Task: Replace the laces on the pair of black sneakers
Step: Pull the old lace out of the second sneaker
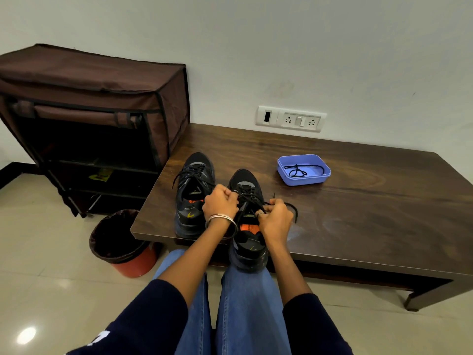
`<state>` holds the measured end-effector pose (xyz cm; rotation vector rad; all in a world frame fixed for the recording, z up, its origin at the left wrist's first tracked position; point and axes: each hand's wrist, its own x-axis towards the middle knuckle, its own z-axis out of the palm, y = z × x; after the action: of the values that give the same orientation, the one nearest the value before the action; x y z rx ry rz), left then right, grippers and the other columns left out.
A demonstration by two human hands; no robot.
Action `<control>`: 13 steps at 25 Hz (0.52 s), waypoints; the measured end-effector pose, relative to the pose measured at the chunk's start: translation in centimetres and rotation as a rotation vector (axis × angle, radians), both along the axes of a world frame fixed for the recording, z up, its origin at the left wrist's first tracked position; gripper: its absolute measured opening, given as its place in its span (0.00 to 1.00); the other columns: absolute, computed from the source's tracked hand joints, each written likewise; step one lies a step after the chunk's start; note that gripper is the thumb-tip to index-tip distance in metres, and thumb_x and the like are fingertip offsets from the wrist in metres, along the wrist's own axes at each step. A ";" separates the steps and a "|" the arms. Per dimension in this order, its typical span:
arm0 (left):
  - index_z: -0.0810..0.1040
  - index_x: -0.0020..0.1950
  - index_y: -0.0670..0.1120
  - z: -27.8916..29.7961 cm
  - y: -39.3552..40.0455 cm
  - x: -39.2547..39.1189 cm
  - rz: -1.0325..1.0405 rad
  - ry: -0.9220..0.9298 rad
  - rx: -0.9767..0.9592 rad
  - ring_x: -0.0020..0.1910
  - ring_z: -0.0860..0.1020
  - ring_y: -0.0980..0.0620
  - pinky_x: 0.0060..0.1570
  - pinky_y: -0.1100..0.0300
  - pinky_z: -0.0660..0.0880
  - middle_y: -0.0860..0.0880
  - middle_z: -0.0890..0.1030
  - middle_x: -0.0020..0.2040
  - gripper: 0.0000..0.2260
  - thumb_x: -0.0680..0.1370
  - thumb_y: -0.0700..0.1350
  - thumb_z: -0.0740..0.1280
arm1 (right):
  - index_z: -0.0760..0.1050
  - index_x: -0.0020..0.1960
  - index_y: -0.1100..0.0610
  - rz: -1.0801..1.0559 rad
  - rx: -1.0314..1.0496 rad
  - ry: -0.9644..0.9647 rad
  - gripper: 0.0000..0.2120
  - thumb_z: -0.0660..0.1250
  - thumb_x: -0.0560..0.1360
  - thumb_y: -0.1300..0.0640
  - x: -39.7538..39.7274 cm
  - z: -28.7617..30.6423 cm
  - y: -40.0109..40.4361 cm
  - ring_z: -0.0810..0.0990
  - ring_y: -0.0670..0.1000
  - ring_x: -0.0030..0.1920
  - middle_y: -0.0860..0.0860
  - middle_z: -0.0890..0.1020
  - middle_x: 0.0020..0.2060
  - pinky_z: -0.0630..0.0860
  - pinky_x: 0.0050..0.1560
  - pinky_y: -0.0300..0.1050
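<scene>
Two black mesh sneakers with grey overlays and orange insole patches stand side by side, toes toward the wall, at the near edge of the dark wooden low table (358, 201). The left sneaker (193, 198) is laced, its black lace ends hanging loose over the sides. The right sneaker (248, 226) sits with its heel overhanging the table edge, touching the person's blue-jeaned knee.

Both hands work at the right sneaker's black lace (249, 198). The left hand (220, 203), silver bangle at the wrist, has its fingers curled and pinching the lace over the eyelets. The right hand (276, 216), a ring on one finger, grips the other lace end, which trails in a loop onto the table; the exact fingertip hold appears partly hidden.

One lilac plastic tray (289, 176) lies well apart, holding one coiled black spare lace (298, 171).

Beside the table: one brown fabric shoe rack (102, 98) and one red lined bin (135, 265).
</scene>
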<state>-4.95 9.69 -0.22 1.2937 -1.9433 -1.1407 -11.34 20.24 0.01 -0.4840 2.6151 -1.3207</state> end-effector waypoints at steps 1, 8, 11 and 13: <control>0.74 0.41 0.50 0.0 -0.2 0.1 0.030 0.070 0.101 0.33 0.83 0.52 0.44 0.53 0.80 0.53 0.82 0.33 0.04 0.75 0.47 0.68 | 0.74 0.60 0.61 0.000 0.008 0.004 0.17 0.72 0.73 0.63 0.1 -0.1 -0.1 0.81 0.53 0.50 0.54 0.82 0.49 0.76 0.48 0.42; 0.81 0.54 0.56 1.7 1.5 0.4 -0.328 -0.346 -0.674 0.62 0.66 0.47 0.60 0.48 0.62 0.53 0.71 0.61 0.12 0.71 0.50 0.66 | 0.73 0.53 0.63 -0.014 0.112 0.054 0.10 0.69 0.74 0.62 0.4 -0.1 -0.3 0.80 0.59 0.47 0.59 0.80 0.47 0.77 0.46 0.51; 0.84 0.44 0.57 0.4 1.4 0.7 -0.359 -0.427 -0.968 0.60 0.66 0.48 0.58 0.48 0.55 0.56 0.76 0.54 0.05 0.71 0.55 0.70 | 0.79 0.47 0.63 -0.002 0.207 0.083 0.08 0.70 0.74 0.57 0.5 -0.4 -0.1 0.81 0.58 0.45 0.58 0.82 0.43 0.79 0.43 0.52; 0.83 0.38 0.57 0.0 1.0 0.4 -0.287 -0.275 -0.933 0.55 0.67 0.53 0.55 0.52 0.55 0.59 0.78 0.46 0.03 0.71 0.54 0.72 | 0.79 0.47 0.63 0.019 0.239 0.098 0.08 0.69 0.75 0.57 0.6 -0.3 0.0 0.81 0.58 0.44 0.58 0.82 0.43 0.79 0.42 0.51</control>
<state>-4.60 10.72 -0.20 0.6810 -2.4472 -0.0568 -10.73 20.19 -0.32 -0.5453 2.7915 -0.9833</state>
